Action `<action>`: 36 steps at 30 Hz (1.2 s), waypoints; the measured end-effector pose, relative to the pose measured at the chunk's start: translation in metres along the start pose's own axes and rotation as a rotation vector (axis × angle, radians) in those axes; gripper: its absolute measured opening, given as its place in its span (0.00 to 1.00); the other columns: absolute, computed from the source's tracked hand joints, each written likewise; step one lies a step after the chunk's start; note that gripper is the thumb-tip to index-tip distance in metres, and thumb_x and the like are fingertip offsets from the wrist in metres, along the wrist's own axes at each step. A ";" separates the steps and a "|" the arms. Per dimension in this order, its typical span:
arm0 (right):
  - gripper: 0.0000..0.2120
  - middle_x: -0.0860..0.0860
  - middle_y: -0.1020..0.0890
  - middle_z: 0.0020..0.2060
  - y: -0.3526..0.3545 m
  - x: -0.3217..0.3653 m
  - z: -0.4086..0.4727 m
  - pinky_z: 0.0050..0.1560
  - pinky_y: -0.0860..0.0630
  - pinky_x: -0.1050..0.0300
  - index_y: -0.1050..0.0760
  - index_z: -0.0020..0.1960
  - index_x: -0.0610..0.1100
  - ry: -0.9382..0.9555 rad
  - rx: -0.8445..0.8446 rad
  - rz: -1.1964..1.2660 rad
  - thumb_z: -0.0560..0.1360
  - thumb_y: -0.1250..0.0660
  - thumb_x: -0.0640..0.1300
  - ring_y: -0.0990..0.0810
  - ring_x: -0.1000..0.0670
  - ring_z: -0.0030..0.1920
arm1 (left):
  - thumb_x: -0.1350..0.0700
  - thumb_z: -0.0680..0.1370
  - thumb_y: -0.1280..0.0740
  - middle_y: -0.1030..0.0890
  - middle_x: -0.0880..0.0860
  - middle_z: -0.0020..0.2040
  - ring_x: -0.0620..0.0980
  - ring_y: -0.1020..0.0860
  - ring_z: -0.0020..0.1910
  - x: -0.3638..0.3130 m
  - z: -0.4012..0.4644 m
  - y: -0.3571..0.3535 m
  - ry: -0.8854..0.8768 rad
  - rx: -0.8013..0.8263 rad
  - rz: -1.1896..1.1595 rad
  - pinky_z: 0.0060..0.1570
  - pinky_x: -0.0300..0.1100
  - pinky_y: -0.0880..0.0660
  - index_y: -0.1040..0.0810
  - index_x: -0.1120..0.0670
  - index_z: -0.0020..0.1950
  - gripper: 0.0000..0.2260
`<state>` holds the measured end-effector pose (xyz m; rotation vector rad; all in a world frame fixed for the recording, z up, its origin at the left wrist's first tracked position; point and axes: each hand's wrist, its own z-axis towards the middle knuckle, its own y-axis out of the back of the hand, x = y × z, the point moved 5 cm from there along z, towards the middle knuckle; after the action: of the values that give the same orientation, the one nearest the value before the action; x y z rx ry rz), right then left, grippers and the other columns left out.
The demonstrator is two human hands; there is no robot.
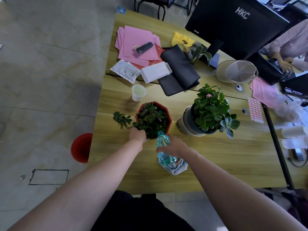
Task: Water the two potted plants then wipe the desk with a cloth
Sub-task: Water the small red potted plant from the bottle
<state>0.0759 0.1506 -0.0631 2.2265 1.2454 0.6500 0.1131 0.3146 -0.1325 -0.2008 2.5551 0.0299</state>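
Bottle: one clear teal plastic bottle [164, 146], ribbed, uncapped, tipped neck-first over the near rim of the red pot, part full
Right grip: right hand [174, 145] wrapped around the bottle's middle, fingers curled on it
Left grip: left hand [138, 135] at the near-left edge of the red pot, fingers tucked in under the foliage; whether it clasps the pot or only rests there cannot be told
Red pot: one glossy red pot [168, 116] with flat angled sides, packed with dark green succulents, one stem trailing out to the left; near the tabletop's middle
Second pot: one round pot [185, 124], cream with a dark blue-grey band, holding a leafy plant with one small pink flower; just right of the red pot, apart from it
Cloth: one pale blue cloth [176, 169], soft and bunched, lying on the tabletop beneath the bottle's base, near the front edge
Tabletop: light wood-grain tabletop [225, 160], seams between sections
Cup: one white paper cup [138, 93] with pale liquid, behind the red pot
Papers: a fanned stack of pink sheets [133, 39] at the far-left corner, one dark oblong object lying on top
Dark fabric: one folded dark grey piece [180, 72] behind the two pots
Monitor: one black monitor [233, 22] marked HKC, seen from behind
Floor: one red bucket [81, 147] beside the tabletop's left edge
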 end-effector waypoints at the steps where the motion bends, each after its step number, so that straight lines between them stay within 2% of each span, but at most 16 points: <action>1: 0.45 0.44 0.27 0.68 0.000 0.000 0.000 0.34 0.27 0.57 0.41 0.76 0.45 0.000 -0.001 -0.002 0.68 0.27 0.63 0.25 0.41 0.62 | 0.70 0.80 0.44 0.24 0.60 0.65 0.61 0.21 0.60 -0.001 -0.002 0.000 -0.003 0.001 -0.004 0.60 0.56 0.22 0.30 0.59 0.66 0.16; 3: 0.45 0.44 0.26 0.67 0.000 -0.001 0.000 0.37 0.27 0.57 0.40 0.75 0.45 0.003 -0.007 -0.007 0.68 0.27 0.64 0.25 0.41 0.62 | 0.70 0.80 0.44 0.24 0.61 0.66 0.61 0.21 0.60 -0.002 -0.003 0.000 0.000 0.009 -0.005 0.59 0.56 0.21 0.30 0.59 0.67 0.17; 4: 0.45 0.44 0.26 0.67 -0.001 -0.001 0.000 0.41 0.24 0.54 0.40 0.75 0.45 0.005 -0.012 -0.010 0.67 0.27 0.64 0.25 0.41 0.63 | 0.71 0.80 0.45 0.24 0.61 0.66 0.61 0.20 0.59 -0.003 -0.005 0.000 0.004 0.020 -0.017 0.58 0.56 0.21 0.30 0.59 0.68 0.17; 6: 0.46 0.44 0.26 0.67 -0.001 -0.002 0.000 0.50 0.22 0.49 0.40 0.75 0.46 0.008 -0.019 -0.011 0.66 0.27 0.65 0.26 0.40 0.64 | 0.70 0.81 0.45 0.24 0.59 0.64 0.60 0.20 0.58 -0.007 -0.012 -0.001 -0.005 0.026 0.001 0.52 0.51 0.19 0.31 0.60 0.68 0.17; 7: 0.46 0.44 0.26 0.67 -0.001 -0.002 -0.001 0.52 0.23 0.48 0.40 0.75 0.46 0.012 -0.022 -0.007 0.66 0.27 0.65 0.26 0.40 0.64 | 0.70 0.81 0.45 0.24 0.58 0.63 0.59 0.21 0.59 -0.009 -0.015 -0.001 -0.023 0.016 0.046 0.51 0.48 0.20 0.30 0.61 0.67 0.16; 10: 0.44 0.44 0.26 0.67 0.000 -0.001 -0.003 0.56 0.24 0.47 0.40 0.75 0.46 0.019 -0.034 0.006 0.68 0.26 0.63 0.25 0.40 0.64 | 0.68 0.81 0.44 0.23 0.60 0.66 0.61 0.22 0.62 -0.009 -0.012 -0.001 -0.055 -0.015 0.128 0.60 0.54 0.22 0.29 0.60 0.66 0.15; 12: 0.44 0.44 0.25 0.66 0.001 -0.002 -0.005 0.60 0.24 0.45 0.40 0.75 0.47 0.020 -0.042 0.006 0.67 0.26 0.63 0.25 0.40 0.63 | 0.68 0.81 0.43 0.23 0.59 0.64 0.62 0.21 0.60 -0.010 -0.013 -0.001 -0.049 -0.015 0.137 0.59 0.57 0.21 0.28 0.60 0.65 0.14; 15: 0.44 0.44 0.24 0.64 0.002 -0.002 -0.007 0.59 0.23 0.42 0.40 0.75 0.48 0.028 -0.053 0.020 0.67 0.26 0.62 0.24 0.40 0.61 | 0.67 0.81 0.42 0.23 0.60 0.62 0.62 0.22 0.60 -0.012 -0.014 0.002 -0.072 -0.048 0.194 0.60 0.56 0.22 0.28 0.61 0.64 0.13; 17: 0.44 0.44 0.24 0.64 0.002 -0.002 -0.009 0.59 0.23 0.43 0.41 0.75 0.48 0.047 -0.074 0.022 0.67 0.26 0.61 0.24 0.41 0.61 | 0.68 0.80 0.42 0.23 0.59 0.60 0.60 0.23 0.60 -0.016 -0.016 0.002 -0.110 -0.070 0.219 0.61 0.51 0.24 0.27 0.62 0.63 0.12; 19: 0.43 0.45 0.23 0.63 0.003 -0.004 -0.011 0.58 0.23 0.43 0.41 0.75 0.49 0.052 -0.092 0.029 0.67 0.26 0.61 0.23 0.41 0.60 | 0.69 0.80 0.43 0.23 0.60 0.58 0.59 0.24 0.59 -0.021 -0.021 0.001 -0.140 -0.085 0.245 0.58 0.48 0.25 0.27 0.63 0.62 0.13; 21: 0.43 0.45 0.23 0.62 0.003 -0.005 -0.012 0.58 0.23 0.42 0.41 0.73 0.50 0.043 -0.104 0.030 0.66 0.26 0.62 0.23 0.41 0.59 | 0.70 0.79 0.43 0.22 0.61 0.58 0.58 0.24 0.55 -0.025 -0.023 0.002 -0.157 -0.108 0.268 0.56 0.48 0.25 0.26 0.64 0.61 0.13; 24: 0.42 0.45 0.23 0.61 0.005 -0.008 -0.013 0.57 0.23 0.42 0.40 0.72 0.49 0.043 -0.115 0.037 0.66 0.25 0.62 0.23 0.40 0.59 | 0.70 0.79 0.42 0.22 0.61 0.58 0.60 0.23 0.58 -0.027 -0.022 0.005 -0.166 -0.123 0.275 0.58 0.49 0.24 0.25 0.64 0.61 0.13; 28: 0.40 0.45 0.23 0.59 0.005 -0.016 -0.016 0.54 0.22 0.44 0.39 0.70 0.48 0.056 -0.119 0.064 0.67 0.25 0.61 0.22 0.42 0.56 | 0.68 0.79 0.41 0.20 0.60 0.56 0.59 0.22 0.57 -0.032 -0.022 0.011 -0.190 -0.141 0.292 0.56 0.46 0.24 0.24 0.64 0.61 0.13; 33: 0.46 0.45 0.24 0.63 0.005 -0.034 -0.018 0.56 0.23 0.46 0.43 0.76 0.47 0.024 -0.128 0.088 0.67 0.25 0.61 0.24 0.42 0.60 | 0.66 0.80 0.39 0.20 0.58 0.53 0.58 0.20 0.51 -0.035 -0.029 0.021 -0.217 -0.206 0.255 0.54 0.46 0.22 0.24 0.62 0.54 0.06; 36: 0.46 0.45 0.24 0.63 0.006 -0.042 -0.018 0.55 0.23 0.47 0.43 0.76 0.46 0.016 -0.129 0.093 0.67 0.26 0.62 0.24 0.42 0.60 | 0.66 0.80 0.39 0.21 0.58 0.53 0.57 0.21 0.51 -0.036 -0.026 0.034 -0.221 -0.262 0.232 0.52 0.44 0.23 0.23 0.63 0.57 0.09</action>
<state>0.0490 0.1153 -0.0527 2.1861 1.0804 0.7636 0.1240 0.3512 -0.0918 0.0023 2.3343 0.4512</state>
